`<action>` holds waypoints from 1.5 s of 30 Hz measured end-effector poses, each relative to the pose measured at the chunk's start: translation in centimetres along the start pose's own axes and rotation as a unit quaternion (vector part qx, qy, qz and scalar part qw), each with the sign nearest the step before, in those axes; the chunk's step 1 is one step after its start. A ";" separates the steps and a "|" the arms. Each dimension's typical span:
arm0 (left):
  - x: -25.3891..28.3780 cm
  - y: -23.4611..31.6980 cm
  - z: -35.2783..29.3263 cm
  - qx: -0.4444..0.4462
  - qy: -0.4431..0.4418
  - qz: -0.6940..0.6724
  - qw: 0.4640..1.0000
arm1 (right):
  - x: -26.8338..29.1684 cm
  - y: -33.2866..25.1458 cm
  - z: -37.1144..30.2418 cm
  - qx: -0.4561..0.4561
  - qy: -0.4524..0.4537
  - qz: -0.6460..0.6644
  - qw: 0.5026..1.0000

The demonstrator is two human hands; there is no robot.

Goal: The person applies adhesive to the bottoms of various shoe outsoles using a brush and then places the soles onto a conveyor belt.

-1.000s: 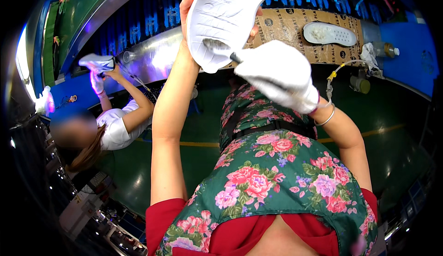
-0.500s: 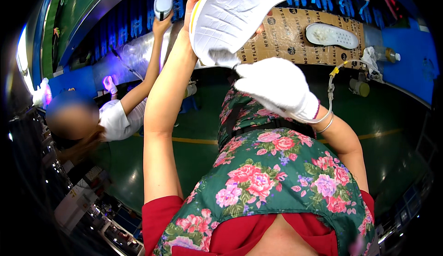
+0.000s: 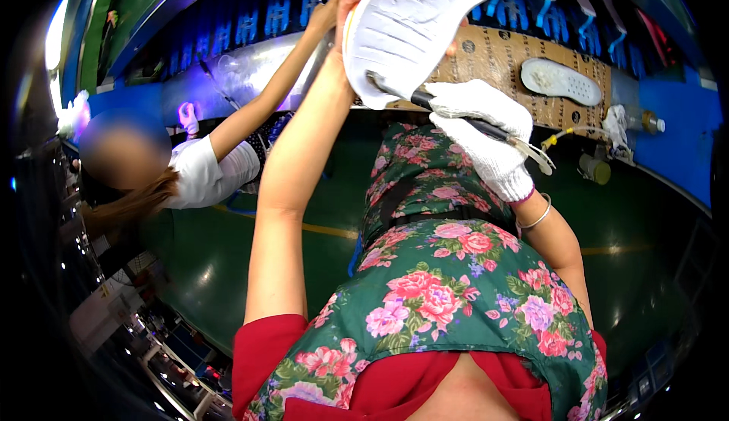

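A large white shoe sole (image 3: 429,22) is held up at the top of the view, its wide grooved face toward me. My bare left hand (image 3: 351,9) grips it along its left edge, and fingertips show at its right edge. My right hand (image 3: 486,129), in a white knit glove, is closed around a black-handled brush (image 3: 420,99) with a thin tube at its rear end. The brush's tip touches the rounded lower end of the sole. A second white sole (image 3: 560,82) with small holes lies on the cardboard to the right.
Printed cardboard (image 3: 490,56) covers the bench. A cloth (image 3: 616,123), a clear bottle (image 3: 650,122) and a tube with a yellow connector (image 3: 558,138) are at right, with a jar (image 3: 594,169) below. Blue clips (image 3: 277,17) line the back. At left, a co-worker's arm (image 3: 262,102) reaches forward.
The brush has turned into plain sight, its tip still at the sole's lower end. My right hand has shifted right and slightly down. The co-worker's raised hand has moved right.
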State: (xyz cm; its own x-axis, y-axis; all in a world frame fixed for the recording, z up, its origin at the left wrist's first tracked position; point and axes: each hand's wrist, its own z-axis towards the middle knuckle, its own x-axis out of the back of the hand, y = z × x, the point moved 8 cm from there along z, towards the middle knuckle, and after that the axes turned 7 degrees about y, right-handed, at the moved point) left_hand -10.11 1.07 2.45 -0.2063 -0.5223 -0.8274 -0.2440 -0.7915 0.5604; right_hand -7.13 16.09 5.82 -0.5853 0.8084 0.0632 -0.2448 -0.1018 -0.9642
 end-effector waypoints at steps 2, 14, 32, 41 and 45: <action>1.4 -0.7 -1.0 -0.005 0.072 -0.016 0.997 | -1.3 0.5 -0.6 -0.036 -0.083 0.066 0.994; -0.6 -7.4 -5.1 -0.047 0.117 -0.258 0.958 | 4.2 -3.6 6.9 0.279 0.057 -0.254 0.924; 2.9 -1.0 -7.0 -0.180 0.111 -0.197 0.957 | -2.0 0.0 1.3 -0.166 -0.076 0.140 0.973; 2.2 -3.8 -9.4 -0.194 0.236 -0.164 0.938 | -0.8 -4.4 6.4 0.189 0.001 -0.139 0.972; 3.1 -3.6 -12.8 -0.196 0.213 -0.133 0.948 | 1.5 0.9 4.8 -0.024 -0.020 0.058 0.998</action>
State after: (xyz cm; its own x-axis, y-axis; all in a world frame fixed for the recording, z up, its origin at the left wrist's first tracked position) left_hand 2.23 -1.75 -2.65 0.2342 -0.3014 -0.9243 0.1552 -0.9270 0.3416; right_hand -11.98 14.43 6.27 -0.6382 0.7688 -0.0400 -0.1369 -0.1645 -0.9768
